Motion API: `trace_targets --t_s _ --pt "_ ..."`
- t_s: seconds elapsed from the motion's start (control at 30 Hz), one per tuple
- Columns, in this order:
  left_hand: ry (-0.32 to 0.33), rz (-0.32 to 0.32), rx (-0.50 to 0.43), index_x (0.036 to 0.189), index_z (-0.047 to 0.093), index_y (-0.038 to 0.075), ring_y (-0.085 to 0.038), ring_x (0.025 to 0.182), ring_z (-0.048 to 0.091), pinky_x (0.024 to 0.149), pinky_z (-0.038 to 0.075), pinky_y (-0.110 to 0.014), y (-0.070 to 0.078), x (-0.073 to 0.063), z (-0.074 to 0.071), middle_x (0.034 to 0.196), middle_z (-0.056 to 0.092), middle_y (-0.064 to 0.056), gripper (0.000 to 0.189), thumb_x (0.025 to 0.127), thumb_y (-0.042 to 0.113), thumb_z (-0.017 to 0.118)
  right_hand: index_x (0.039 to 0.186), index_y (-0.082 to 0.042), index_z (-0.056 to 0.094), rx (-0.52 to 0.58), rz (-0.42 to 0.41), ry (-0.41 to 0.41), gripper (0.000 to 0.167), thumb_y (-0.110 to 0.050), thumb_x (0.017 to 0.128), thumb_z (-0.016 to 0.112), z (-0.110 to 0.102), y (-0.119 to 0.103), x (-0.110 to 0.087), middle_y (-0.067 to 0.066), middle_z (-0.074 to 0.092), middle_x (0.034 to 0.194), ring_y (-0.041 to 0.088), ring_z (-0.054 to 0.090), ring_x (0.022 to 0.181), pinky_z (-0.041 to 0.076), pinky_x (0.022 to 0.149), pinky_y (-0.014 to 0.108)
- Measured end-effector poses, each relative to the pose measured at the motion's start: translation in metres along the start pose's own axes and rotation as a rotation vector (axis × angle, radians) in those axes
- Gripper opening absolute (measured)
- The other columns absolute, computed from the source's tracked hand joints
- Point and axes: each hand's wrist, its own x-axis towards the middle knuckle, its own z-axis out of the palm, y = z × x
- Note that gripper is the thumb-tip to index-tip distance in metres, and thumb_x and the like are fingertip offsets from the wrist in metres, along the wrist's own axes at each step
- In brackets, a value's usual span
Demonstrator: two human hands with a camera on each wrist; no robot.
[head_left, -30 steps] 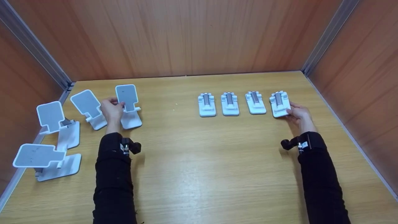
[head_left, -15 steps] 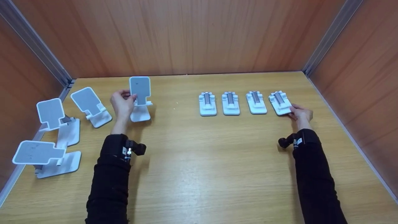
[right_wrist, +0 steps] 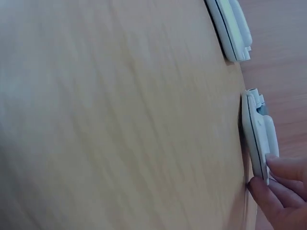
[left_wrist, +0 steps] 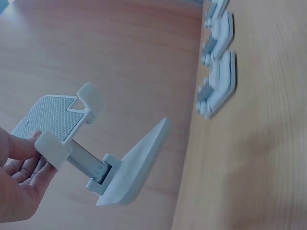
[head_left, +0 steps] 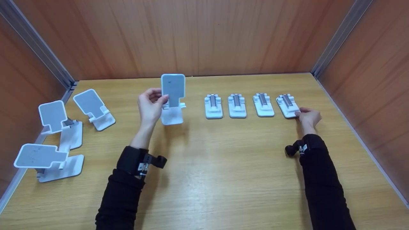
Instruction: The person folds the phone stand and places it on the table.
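My left hand (head_left: 150, 107) holds an unfolded white phone stand (head_left: 173, 88) by the edge of its upper plate, thumb in front. The stand is off the table; in the left wrist view its base (left_wrist: 136, 163) hangs tilted below a hinged arm. At the right end of a row, a folded phone stand (head_left: 287, 106) lies on the table. My right hand (head_left: 309, 118) pinches its near right corner, thumb on top and fingers beneath, as the right wrist view shows. Three more folded stands, the nearest to my left hand being this one (head_left: 213, 110), lie to its left.
Three unfolded phone stands occupy the table's left side: one at the back (head_left: 91, 103), one near the left edge (head_left: 72, 137) and one closer to me (head_left: 67, 169). A wooden back wall (head_left: 198, 38) and side walls enclose the table (head_left: 217, 179).
My left hand has lifted the unfolded stand and carried it right, away from the other unfolded ones. The folded stand at the right end has turned slightly under my right hand.
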Motion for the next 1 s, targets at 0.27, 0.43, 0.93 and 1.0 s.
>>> trace_targets --t_s 0.27,0.43,0.93,1.0 --pt "-0.050 0.036 -0.131 0.093 0.061 -0.009 -0.017 0.068 0.060 0.065 0.052 -0.026 0.017 -0.023 0.019 0.082 0.061 -0.017 0.018 0.076 -0.006 0.064 0.119 -0.001 0.055 -0.194 -0.091 -0.051 0.039 -0.007 0.081 0.060 -0.006 -0.003 -0.006 0.013 0.052 0.123 0.023 0.043 0.115 0.033 0.097 0.029" --pt "-0.064 0.044 -0.197 0.092 0.061 -0.009 -0.019 0.067 0.060 0.064 0.053 -0.029 0.026 -0.033 0.029 0.081 0.062 -0.017 0.017 0.076 -0.006 0.064 0.122 0.001 0.051 -0.170 -0.215 -0.090 0.039 -0.013 0.086 0.055 0.000 -0.019 -0.031 0.017 0.051 0.121 0.026 0.046 0.110 0.039 0.091 0.030" --pt "-0.144 0.082 -0.381 0.090 0.059 -0.012 -0.020 0.065 0.061 0.062 0.053 -0.032 0.044 -0.057 0.072 0.077 0.062 -0.016 0.017 0.074 -0.011 0.064 0.123 0.011 0.040 0.407 -0.308 -0.925 0.043 -0.013 0.089 0.052 0.064 -0.060 -0.169 0.021 0.059 0.104 0.026 0.060 0.090 0.046 0.084 0.037" --pt "-0.154 0.079 -0.386 0.090 0.059 -0.013 -0.020 0.065 0.061 0.063 0.053 -0.032 0.044 -0.060 0.076 0.077 0.062 -0.017 0.017 0.074 -0.011 0.064 0.122 0.010 0.042 0.411 -0.277 -1.006 0.043 -0.016 0.090 0.052 0.067 -0.061 -0.181 0.021 0.058 0.105 0.026 0.061 0.089 0.047 0.083 0.038"
